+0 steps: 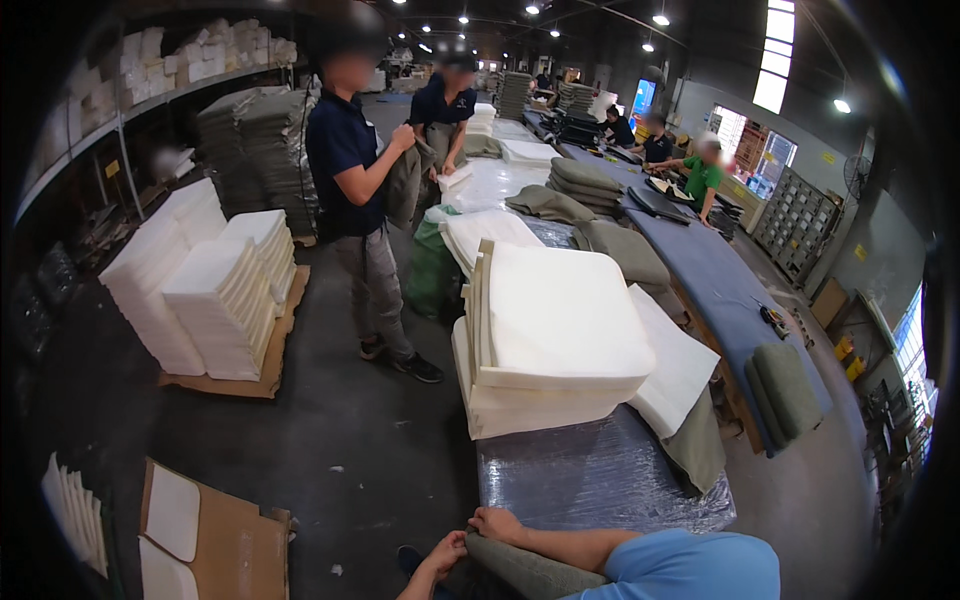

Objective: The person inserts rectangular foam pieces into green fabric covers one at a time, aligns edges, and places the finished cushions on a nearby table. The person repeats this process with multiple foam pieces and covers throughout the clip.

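Observation:
At the lower edge, a grey-green fabric cushion cover (535,567) lies in front of me, close against my body. My left hand (446,553) pinches its left end. Just above and to the right, my right hand (496,526) is closed on the cover's upper edge, its forearm stretched along the fabric. How much foam is inside the cover, I cannot tell. Ahead on the plastic-wrapped table (590,475) stands a stack of white foam pads (565,310). One more white foam pad (672,365) leans at its right, over a grey-green cover (697,445).
Two people stand at the table's far left, one person (350,180) holding a grey cover. White foam stacks (215,290) sit on cardboard at left. Flat cardboard (235,545) lies on the floor near left. A long blue-topped table (740,315) carries folded grey cushions (785,390).

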`<state>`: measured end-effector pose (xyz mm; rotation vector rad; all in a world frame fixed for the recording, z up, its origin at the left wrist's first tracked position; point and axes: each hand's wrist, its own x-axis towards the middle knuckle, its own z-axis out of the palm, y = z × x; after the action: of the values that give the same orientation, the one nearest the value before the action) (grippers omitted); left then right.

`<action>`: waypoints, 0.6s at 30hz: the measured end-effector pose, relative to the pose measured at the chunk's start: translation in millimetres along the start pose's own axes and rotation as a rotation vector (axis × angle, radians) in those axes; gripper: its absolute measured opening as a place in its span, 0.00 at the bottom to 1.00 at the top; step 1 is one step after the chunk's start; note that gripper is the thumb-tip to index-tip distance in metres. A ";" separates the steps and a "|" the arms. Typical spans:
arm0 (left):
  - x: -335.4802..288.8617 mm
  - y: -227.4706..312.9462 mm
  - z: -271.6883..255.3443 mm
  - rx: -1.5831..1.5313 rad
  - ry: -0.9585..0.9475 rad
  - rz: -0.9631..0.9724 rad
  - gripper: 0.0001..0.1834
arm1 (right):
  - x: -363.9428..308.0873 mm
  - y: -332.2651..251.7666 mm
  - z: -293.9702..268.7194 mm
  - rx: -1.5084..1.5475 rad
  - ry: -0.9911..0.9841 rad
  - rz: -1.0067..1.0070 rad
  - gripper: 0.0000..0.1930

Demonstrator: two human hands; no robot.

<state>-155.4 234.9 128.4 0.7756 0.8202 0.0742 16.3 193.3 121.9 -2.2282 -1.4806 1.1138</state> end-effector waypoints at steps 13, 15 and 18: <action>-50.8 -89.4 47.9 -0.950 -0.015 0.134 0.20 | -39.1 8.9 1.3 -0.048 -0.071 -0.051 0.22; -51.3 -89.6 48.3 -0.935 -0.029 0.098 0.22 | -40.2 11.1 6.0 -0.061 -0.080 -0.040 0.21; -50.9 -87.8 39.9 -0.893 0.028 0.130 0.23 | -37.3 -12.2 6.6 -0.102 -0.118 -0.001 0.20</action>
<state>-183.5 129.8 120.7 -0.0199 0.6658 0.5306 -3.9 165.2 141.6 -2.2632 -1.6202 1.2147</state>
